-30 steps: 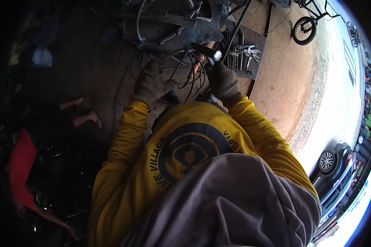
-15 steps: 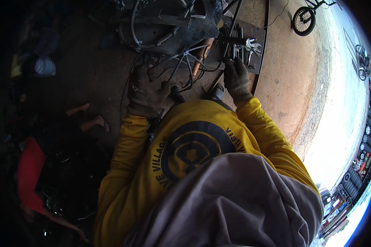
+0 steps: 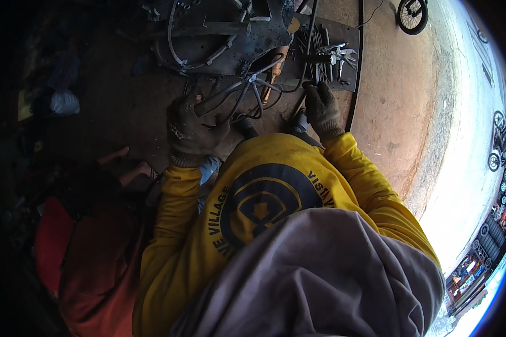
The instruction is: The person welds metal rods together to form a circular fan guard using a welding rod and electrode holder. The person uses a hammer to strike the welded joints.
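My left hand (image 3: pixel 194 129), in a dark work glove, is closed round one bent end of a spoked frame of grey metal rods (image 3: pixel 252 80). The frame's rods fan out from a hub beside the dark metal plate (image 3: pixel 219 50). My right hand (image 3: pixel 323 109), also gloved, has its fingers pressed together near a black cable (image 3: pixel 305 70); what they pinch is hidden. Past its fingertips, locking pliers (image 3: pixel 344 54), a black-handled tool (image 3: pixel 317 58) and several thin metal rods (image 3: pixel 327 39) lie on a flat dark board. An orange handle-like bar (image 3: pixel 275 70) stands behind the spokes.
A large curved metal rod (image 3: pixel 171 33) lies on the plate. At the left, a person in red clothing (image 3: pixel 98 264) is close by my left arm, bare feet (image 3: pixel 145 169) on the floor. A bicycle wheel (image 3: pixel 412 17) stands at the upper right, beside the bright road.
My view has shifted slightly. My left hand has moved slightly down and left, still on the spoked frame. The person in red has shifted, with more orange-red cloth beside my left arm.
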Available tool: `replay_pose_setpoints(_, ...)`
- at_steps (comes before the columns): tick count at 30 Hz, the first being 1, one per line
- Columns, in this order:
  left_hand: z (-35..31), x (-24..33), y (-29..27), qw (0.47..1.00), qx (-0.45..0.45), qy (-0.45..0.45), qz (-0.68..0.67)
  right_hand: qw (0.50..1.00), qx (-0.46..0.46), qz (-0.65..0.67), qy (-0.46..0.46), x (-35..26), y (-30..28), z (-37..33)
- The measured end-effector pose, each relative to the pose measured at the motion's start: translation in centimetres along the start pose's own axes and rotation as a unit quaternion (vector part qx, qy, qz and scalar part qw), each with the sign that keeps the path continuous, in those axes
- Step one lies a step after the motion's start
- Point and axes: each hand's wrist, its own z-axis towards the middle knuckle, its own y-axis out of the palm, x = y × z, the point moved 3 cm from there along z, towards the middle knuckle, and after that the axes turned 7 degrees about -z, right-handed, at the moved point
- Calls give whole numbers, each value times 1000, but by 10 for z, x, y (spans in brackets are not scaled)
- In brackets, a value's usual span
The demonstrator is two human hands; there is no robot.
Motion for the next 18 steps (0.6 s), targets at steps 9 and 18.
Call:
replay_pose_setpoints(9,-19,-22,34,990,-66,-128,4,912,81,-229,-331,-14,3,-1)
replay_pose_setpoints(18,-44,-45,87,953,-91,-255,-138,978,-167,-59,-108,-71,9,-4)
